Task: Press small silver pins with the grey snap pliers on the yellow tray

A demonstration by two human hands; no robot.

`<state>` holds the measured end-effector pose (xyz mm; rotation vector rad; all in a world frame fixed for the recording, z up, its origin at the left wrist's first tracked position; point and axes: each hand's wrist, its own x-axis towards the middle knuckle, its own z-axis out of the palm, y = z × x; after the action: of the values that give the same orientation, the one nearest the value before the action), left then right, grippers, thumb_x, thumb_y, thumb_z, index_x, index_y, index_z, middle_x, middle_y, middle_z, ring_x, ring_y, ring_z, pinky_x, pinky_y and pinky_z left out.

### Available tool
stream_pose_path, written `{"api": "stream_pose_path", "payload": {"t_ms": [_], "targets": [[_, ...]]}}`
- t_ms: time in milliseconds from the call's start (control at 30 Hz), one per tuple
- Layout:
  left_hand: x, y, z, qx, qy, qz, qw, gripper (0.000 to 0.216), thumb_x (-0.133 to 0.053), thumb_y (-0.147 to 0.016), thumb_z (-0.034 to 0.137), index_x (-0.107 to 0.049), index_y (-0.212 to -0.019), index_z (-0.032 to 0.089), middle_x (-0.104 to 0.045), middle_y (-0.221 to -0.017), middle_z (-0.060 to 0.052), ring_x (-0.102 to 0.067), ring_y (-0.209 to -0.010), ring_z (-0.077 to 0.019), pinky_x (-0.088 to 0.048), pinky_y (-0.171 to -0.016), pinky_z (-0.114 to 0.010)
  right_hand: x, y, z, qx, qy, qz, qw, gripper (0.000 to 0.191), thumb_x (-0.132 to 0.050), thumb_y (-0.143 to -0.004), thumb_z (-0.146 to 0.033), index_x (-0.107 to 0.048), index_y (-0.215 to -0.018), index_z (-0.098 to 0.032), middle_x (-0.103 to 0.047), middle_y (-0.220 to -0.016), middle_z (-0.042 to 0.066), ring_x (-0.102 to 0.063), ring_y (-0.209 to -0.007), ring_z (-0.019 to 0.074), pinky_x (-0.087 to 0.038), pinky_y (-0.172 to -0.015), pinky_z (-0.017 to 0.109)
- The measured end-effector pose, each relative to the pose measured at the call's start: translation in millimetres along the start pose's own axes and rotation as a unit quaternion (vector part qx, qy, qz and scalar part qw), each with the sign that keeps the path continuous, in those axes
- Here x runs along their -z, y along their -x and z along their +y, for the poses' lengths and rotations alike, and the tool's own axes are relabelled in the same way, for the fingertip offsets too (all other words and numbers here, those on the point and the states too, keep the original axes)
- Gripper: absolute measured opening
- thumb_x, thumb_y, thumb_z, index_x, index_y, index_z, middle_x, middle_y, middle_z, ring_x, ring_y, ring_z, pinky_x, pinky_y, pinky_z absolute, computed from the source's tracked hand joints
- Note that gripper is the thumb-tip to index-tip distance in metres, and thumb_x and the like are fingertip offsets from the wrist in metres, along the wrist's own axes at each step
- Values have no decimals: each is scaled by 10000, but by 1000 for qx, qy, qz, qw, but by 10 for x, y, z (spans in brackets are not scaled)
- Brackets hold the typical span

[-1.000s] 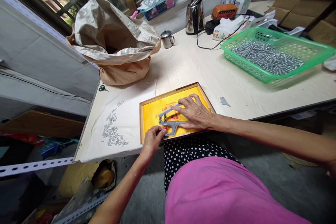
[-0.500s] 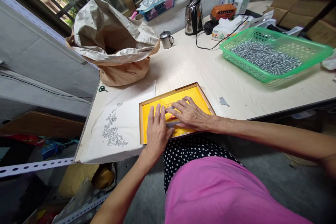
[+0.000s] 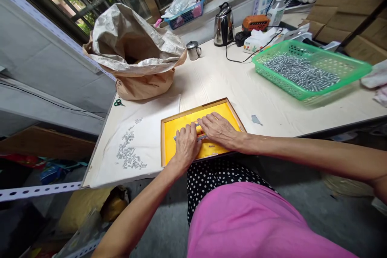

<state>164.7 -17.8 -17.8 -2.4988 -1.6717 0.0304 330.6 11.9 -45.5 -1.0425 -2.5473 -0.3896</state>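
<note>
A shallow cardboard tray (image 3: 163,145) with a yellow lining lies at the table's front edge. Both hands are inside it, side by side. My left hand (image 3: 186,141) has its fingers bent over a thin blue-grey strip (image 3: 200,138), one end of which pokes out to its left. Curled likewise over the same piece is my right hand (image 3: 218,130), its thumb mostly hidden. Between the hands shows a small patch of red and yellow print; the fingers cover most of it. A few small metal pins (image 3: 211,146) lie loose on the lining.
Many small metal pins (image 3: 128,153) are scattered over a white cloth (image 3: 105,165) at left. Behind stands a large open sack (image 3: 145,84), with green scissors (image 3: 119,102) near it. A green basket (image 3: 299,93) of metal pieces, a kettle (image 3: 223,26) and a metal cup (image 3: 193,50) stand farther back.
The fingers of both hands have gone from stretched out to curled over the strip. Loose pins in the tray's lower part are more exposed. The view has shifted slightly.
</note>
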Motion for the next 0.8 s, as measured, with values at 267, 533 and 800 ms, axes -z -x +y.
{"api": "stream_pose_path", "payload": {"t_ms": [267,533,800], "targets": [[-107,-23,-164,-4,50,-50,997,134,-551,-924,236,-577,-1044,183,-703,-1030,-113,-673,-961,-260,-522,-847,-360,-99,-75,33,39,-84,-91,992,209,-456,-938,-67,-649,-879,-121,-649,-829,104,-530,-810,212,-310,-730,352],[-222,70,-315,-146,128,116,974,200,-531,-945,190,-581,-1137,167,-539,-1433,-192,-460,-1394,-309,-424,-1115,-538,88,-5,206,-24,-158,-61,985,562,-590,-874,-605,-579,-1133,-106,-644,-1025,145,-519,-913,269,-282,-798,374],[87,22,-201,-289,98,70,950,311,-334,-1042,216,-641,-1041,163,-712,-1044,-112,-626,-1152,-226,-529,-1005,-421,72,49,768,-51,-194,-74,977,435,-295,-1045,-421,-635,-948,-168,-683,-925,101,-569,-862,217,-299,-754,344]]}}
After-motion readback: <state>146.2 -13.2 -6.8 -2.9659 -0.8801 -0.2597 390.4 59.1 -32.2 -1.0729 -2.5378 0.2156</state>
